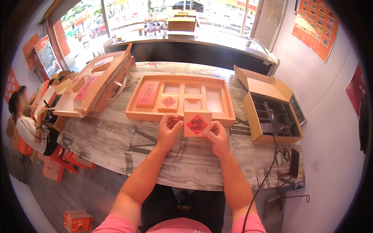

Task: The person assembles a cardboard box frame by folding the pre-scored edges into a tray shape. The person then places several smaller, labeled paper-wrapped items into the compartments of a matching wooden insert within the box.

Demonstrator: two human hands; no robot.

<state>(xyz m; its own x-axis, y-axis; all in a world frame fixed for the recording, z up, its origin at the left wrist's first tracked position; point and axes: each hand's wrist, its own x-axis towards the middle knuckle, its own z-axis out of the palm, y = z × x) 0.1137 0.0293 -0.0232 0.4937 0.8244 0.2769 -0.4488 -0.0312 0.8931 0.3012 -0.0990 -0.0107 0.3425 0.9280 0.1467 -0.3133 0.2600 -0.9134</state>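
Observation:
Both my hands hold a small square tan box (197, 123) with a red diamond label, just in front of a wide tan tray (229, 110) with several compartments. My left hand (168, 128) grips the box's left side and my right hand (216, 134) holds its lower right corner. In the tray lie a long red-topped box (147, 94) at the left and a small square box with a red diamond (168, 103) beside it. The tray's other compartments show bare bottoms.
An open cardboard carton (268, 106) with dark dividers stands at the right. Stacked tan boxes and paper bags (93, 87) lie at the left. A black cable (268, 163) runs over the table's right edge. A seated person (23, 120) is at far left.

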